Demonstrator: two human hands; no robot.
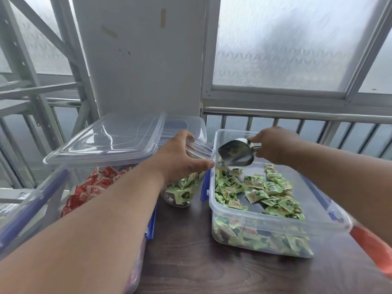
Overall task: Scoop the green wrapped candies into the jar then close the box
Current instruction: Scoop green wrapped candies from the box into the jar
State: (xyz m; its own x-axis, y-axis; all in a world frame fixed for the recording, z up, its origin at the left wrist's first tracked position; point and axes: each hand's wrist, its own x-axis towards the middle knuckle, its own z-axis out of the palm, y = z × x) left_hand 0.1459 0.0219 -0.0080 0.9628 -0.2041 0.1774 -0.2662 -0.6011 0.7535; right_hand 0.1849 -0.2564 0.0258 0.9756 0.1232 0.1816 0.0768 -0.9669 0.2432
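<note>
Two hands share the work: your left hand (182, 158) grips the tilted jar (186, 179) beside the box (275, 228) so its mouth meets the scoop (235, 153), whose handle your right hand (273, 145) grasps. Green candies (261, 192) lie in the box and jar; the scoop seems nearly empty.

Frosted windows (286, 39) and a white pillar (137, 56) rise behind the dark table (191, 262).
</note>
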